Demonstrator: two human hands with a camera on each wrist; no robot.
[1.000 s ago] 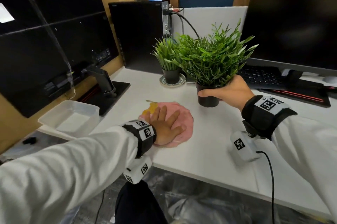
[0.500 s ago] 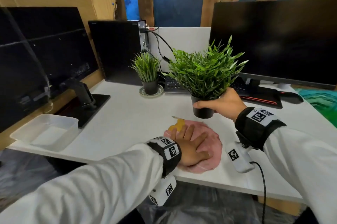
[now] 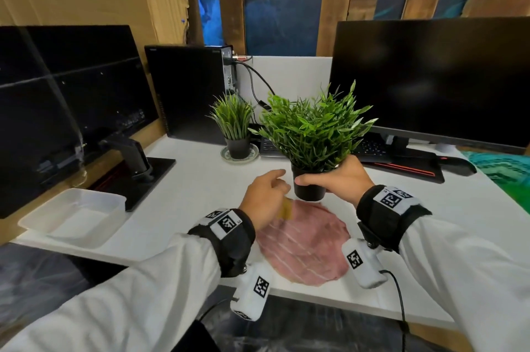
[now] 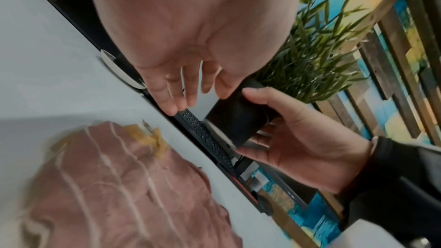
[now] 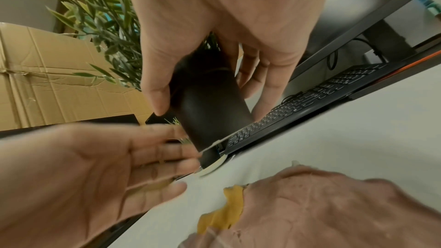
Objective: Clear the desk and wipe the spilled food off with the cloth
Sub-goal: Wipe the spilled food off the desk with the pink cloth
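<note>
While the right hand [image 3: 341,179] curls its thumb and fingers around the black pot of the larger plant [image 3: 312,133], holding it upright and clear of the desk [image 3: 200,188], the left hand [image 3: 266,194] hovers just beside that pot with its fingers straight and loosely spread, gripping nothing. From the left wrist view the left fingers [image 4: 171,91] reach toward the pot's near side; whether they touch it cannot be told. The right wrist view shows the right thumb [image 5: 155,91] on one side of the pot and the other fingers wrapped behind it.

Below both hands, the pink cloth [image 3: 304,248] lies spread flat on the white desk, near its front edge. A smear of yellow spilled food [image 5: 224,212] sits at the cloth's far edge, partly on the fabric.

Farther back, a smaller plant [image 3: 233,122] in a dark pot stands on a saucer [image 3: 252,152]. Behind it is a black computer tower [image 3: 186,93] with cables plugged in. A keyboard [image 3: 372,148] lies under the large monitor [image 3: 430,79] at the right rear. At the left, a second monitor [image 3: 66,99] stands on its own base, and a clear plastic container [image 3: 74,217] sits at the desk's front left corner.
</note>
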